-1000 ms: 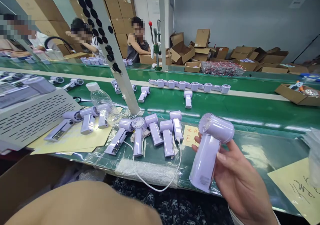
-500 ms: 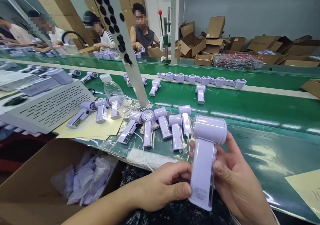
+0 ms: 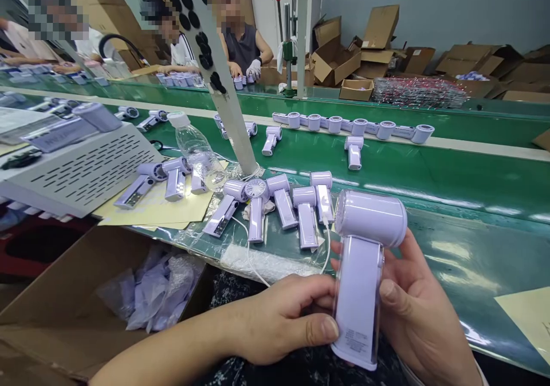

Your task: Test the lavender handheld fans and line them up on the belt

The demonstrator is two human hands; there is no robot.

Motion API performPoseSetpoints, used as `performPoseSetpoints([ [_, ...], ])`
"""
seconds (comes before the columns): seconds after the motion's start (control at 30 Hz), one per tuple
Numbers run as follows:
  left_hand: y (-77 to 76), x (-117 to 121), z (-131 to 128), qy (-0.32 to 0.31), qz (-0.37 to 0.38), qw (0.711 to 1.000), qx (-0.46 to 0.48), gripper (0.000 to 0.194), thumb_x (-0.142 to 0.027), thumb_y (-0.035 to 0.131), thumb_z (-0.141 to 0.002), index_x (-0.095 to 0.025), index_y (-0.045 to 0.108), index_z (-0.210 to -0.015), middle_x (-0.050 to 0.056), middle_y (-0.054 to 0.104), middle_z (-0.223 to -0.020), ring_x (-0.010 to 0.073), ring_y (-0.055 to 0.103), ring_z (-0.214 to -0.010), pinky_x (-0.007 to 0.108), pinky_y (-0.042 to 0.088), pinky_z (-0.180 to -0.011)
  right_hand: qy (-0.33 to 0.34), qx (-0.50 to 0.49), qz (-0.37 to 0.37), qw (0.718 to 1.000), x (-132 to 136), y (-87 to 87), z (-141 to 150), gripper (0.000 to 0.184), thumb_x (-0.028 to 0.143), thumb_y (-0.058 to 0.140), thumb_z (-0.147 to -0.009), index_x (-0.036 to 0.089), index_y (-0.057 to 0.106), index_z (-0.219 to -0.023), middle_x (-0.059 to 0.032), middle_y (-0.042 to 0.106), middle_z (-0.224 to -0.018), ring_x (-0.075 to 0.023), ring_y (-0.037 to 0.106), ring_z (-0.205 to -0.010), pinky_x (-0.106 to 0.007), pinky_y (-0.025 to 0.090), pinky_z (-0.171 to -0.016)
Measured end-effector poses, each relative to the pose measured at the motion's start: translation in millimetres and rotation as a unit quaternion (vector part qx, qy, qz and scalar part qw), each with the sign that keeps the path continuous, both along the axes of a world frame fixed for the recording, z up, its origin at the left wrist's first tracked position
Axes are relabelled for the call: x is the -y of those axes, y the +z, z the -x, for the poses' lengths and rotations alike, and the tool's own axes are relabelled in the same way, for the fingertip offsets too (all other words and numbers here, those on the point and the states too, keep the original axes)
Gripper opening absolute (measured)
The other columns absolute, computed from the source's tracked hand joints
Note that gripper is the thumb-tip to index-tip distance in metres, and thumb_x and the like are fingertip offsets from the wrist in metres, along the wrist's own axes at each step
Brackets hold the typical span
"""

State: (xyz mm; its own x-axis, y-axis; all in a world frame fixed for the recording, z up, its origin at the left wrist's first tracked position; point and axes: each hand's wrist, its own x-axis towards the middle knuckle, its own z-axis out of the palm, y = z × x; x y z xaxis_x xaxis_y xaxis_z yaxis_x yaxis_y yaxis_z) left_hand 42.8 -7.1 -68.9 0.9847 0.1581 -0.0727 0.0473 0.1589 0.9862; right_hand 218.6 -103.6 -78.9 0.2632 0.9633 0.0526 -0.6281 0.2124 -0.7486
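A lilac handheld fan (image 3: 357, 294) is held upright between my two hands, its round head on top and small print low on the handle. My left hand (image 3: 296, 317) pinches the lower left edge of the handle, thumb in front. Around the right side and back of the handle, my right hand (image 3: 416, 306) is closed, with fingers partly hidden behind the fan. Just beyond, several more lilac fans (image 3: 306, 225) lie on the bench, and a white cable (image 3: 326, 243) is plugged into one of them.
A grey slotted metal case (image 3: 86, 168) and a clear bottle (image 3: 193, 142) stand left, near a slanted post (image 3: 227, 105). Below is a cardboard box (image 3: 55, 294) with bagged parts. Fans line the green conveyor (image 3: 301, 157). Several people work across it; one wears a white glove (image 3: 254, 69).
The view has shifted slightly, and the fan appears a little further right and nearer. Both hands keep their hold. Across the belt, a co-worker's gloved hand now shows on the parts.
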Motion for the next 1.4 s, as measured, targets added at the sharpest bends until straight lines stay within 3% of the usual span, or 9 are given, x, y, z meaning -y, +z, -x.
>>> performPoseSetpoints([
  [0.67,-1.3,-4,2,0.019,0.001,1.000,0.009,0.050,-0.053,0.060,-0.095,-0.014,0.059,-0.126,0.014,0.067,-0.119,0.0211,0.063,-0.106,0.034,0.049,-0.094,-0.025,0.018,0.001,1.000,-5,-1.3,3,0.094,0.030,0.092,-0.074,0.042,0.038,-0.150,-0.0118,0.074,-0.123,-0.0343,0.074,-0.109,-0.043,0.066,-0.079],
  [0.77,-0.7,-5,4,0.018,-0.003,1.000,0.003,0.050,-0.052,0.061,-0.095,-0.013,0.057,-0.125,0.015,0.065,-0.121,0.0232,0.062,-0.110,0.037,0.048,-0.097,-0.028,0.037,-0.002,0.999,-6,-5.3,4,0.091,0.032,0.091,-0.076,0.041,0.039,-0.150,-0.0121,0.073,-0.124,-0.0317,0.076,-0.102,-0.042,0.066,-0.077],
  [0.83,-2.4,-6,2,0.031,-0.008,0.999,-0.002,0.050,-0.051,0.059,-0.096,-0.013,0.055,-0.128,0.015,0.063,-0.125,0.0236,0.059,-0.115,0.038,0.046,-0.101,-0.065,0.072,-0.014,0.995,-9,-9.2,7,0.087,0.031,0.091,-0.076,0.042,0.042,-0.147,-0.0110,0.072,-0.127,-0.0291,0.076,-0.101,-0.039,0.066,-0.077],
  [0.93,-12.2,-7,-5,0.095,-0.009,0.995,-0.001,0.056,-0.054,0.060,-0.095,-0.015,0.049,-0.135,0.013,0.058,-0.130,0.0213,0.055,-0.118,0.036,0.042,-0.104,-0.197,0.183,-0.008,0.963,-12,-15.0,15,0.084,0.023,0.091,-0.075,0.043,0.047,-0.143,-0.0063,0.065,-0.138,-0.0256,0.071,-0.116,-0.034,0.064,-0.088],
  [1.03,-29.4,-4,-16,0.127,0.091,0.985,0.072,0.062,-0.064,0.067,-0.086,-0.016,0.054,-0.123,0.004,0.062,-0.097,0.0133,0.060,-0.080,0.026,0.049,-0.077,-0.215,0.285,-0.006,0.934,-10,-16.7,20,0.072,0.027,0.088,-0.078,0.041,0.054,-0.140,-0.0031,0.064,-0.138,-0.0234,0.066,-0.123,-0.033,0.058,-0.101],
  [1.13,-43.1,-1,-22,0.050,0.284,0.943,0.164,0.062,-0.076,0.053,-0.086,-0.018,0.057,-0.105,-0.006,0.049,-0.065,0.0064,0.043,-0.043,0.023,0.046,-0.055,-0.156,0.321,-0.023,0.934,-3,-15.9,15,0.048,0.034,0.074,-0.093,0.039,0.058,-0.137,-0.0028,0.072,-0.124,-0.0222,0.068,-0.119,-0.034,0.058,-0.102],
  [1.2,-46.8,-1,-21,-0.012,0.368,0.912,0.180,0.065,-0.080,0.036,-0.089,-0.021,0.057,-0.108,-0.006,0.050,-0.063,0.0067,0.041,-0.037,0.024,0.049,-0.051,-0.166,0.343,-0.003,0.924,1,-17.2,8,0.036,0.035,0.065,-0.099,0.036,0.061,-0.135,-0.0035,0.075,-0.118,-0.0227,0.070,-0.116,-0.037,0.058,-0.102],
  [1.33,-47.7,-2,-15,-0.069,0.431,0.881,0.180,0.078,-0.080,0.010,-0.089,-0.022,0.056,-0.114,-0.002,0.057,-0.066,0.0107,0.051,-0.037,0.028,0.055,-0.049,-0.225,0.379,0.073,0.895,3,-22.8,0,0.030,0.041,0.062,-0.100,0.032,0.067,-0.129,-0.0044,0.080,-0.106,-0.0256,0.073,-0.110,-0.047,0.050,-0.112],
  [1.4,-47.8,-2,-14,-0.083,0.458,0.867,0.181,0.086,-0.079,0.001,-0.088,-0.019,0.057,-0.114,0.000,0.059,-0.066,0.0122,0.055,-0.038,0.029,0.057,-0.049,-0.230,0.386,0.087,0.889,2,-23.1,-1,0.030,0.042,0.063,-0.099,0.032,0.067,-0.127,-0.0028,0.081,-0.096,-0.0238,0.076,-0.095,-0.044,0.057,-0.104],
])
